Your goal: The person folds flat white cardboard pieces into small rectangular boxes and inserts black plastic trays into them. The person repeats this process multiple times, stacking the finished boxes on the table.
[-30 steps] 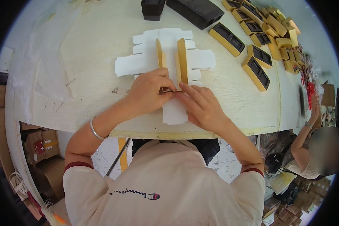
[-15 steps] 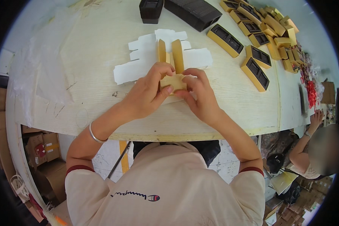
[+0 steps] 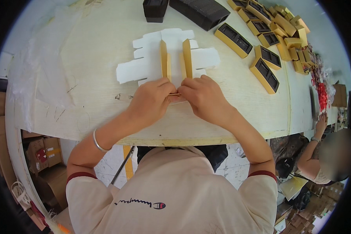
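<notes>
A partly folded gold cardboard box (image 3: 187, 58) lies before me, its two long side walls standing up and its far end open. At its near end my left hand (image 3: 151, 99) is closed, fingers bent over the card. My right hand (image 3: 204, 98) pinches the same end from the other side, and the fingertips of both hands almost meet at the middle. Most of the near end flap is hidden behind my fingers. Flat white die-cut box blanks (image 3: 130, 71) are spread under and around the gold box.
Gold boxes with black inserts (image 3: 264, 75) lie to the right, with a heap of gold boxes (image 3: 284, 25) beyond. Black insert stacks (image 3: 201, 12) stand at the back. Clear plastic sheeting (image 3: 46, 62) covers the left side. A co-worker's hand (image 3: 321, 124) is at far right.
Both hands have turned over the near end, and its gold flap has gone from facing up to mostly hidden. The box's side walls now stand farther apart.
</notes>
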Available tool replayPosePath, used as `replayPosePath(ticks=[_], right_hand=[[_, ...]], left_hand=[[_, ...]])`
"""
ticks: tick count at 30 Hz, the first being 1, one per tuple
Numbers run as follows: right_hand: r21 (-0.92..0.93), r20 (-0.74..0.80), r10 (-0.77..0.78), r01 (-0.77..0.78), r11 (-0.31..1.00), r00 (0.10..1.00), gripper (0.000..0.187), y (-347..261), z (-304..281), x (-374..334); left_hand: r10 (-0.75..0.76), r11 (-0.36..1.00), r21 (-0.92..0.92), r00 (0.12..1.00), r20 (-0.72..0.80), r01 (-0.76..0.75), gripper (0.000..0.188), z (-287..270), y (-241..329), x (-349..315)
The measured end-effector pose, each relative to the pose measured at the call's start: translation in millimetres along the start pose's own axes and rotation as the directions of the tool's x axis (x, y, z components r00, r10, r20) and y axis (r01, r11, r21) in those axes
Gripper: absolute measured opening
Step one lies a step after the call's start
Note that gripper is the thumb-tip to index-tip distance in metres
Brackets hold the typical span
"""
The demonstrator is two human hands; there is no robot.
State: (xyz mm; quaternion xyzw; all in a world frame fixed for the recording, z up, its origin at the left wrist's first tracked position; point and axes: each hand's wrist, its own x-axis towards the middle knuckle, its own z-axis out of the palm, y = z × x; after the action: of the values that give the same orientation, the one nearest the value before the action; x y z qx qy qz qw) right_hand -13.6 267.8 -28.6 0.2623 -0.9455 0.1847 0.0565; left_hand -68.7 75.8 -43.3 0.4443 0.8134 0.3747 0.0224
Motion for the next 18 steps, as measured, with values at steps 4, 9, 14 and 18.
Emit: replayPosePath(ticks=[4, 9, 14, 18], right_hand=[[0.257, -0.066, -0.025, 0.041, 0.965, 0.997, 0.023, 11.4, -5.8, 0.6], [0.003, -0.239, -0.169, 0.175, 0.985, 0.956, 0.020, 9.4, -6.8, 1.9], [0.039, -0.258, -0.091, 0.104, 0.994, 0.962, 0.031, -26.0, -11.6, 6.8], [-0.028, -0.288, -0.048, 0.042, 0.999, 0.956, 0.053, -12.7, -42.0, -8.8]], left_hand=[[-0.092, 0.991, -0.092, 0.995, 0.032, 0.094, 0.011, -9.0, 4.9, 3.2], [0.051, 0.987, 0.149, 0.997, 0.049, -0.058, 0.021, -30.9, 8.7, 9.4], [0.038, 0.998, 0.042, 0.999, 0.000, -0.038, 0.050, -33.7, 19.6, 8.7], [-0.002, 0.992, -0.128, 1.000, -0.024, -0.001, 0.058, -40.6, -3.0, 3.2]])
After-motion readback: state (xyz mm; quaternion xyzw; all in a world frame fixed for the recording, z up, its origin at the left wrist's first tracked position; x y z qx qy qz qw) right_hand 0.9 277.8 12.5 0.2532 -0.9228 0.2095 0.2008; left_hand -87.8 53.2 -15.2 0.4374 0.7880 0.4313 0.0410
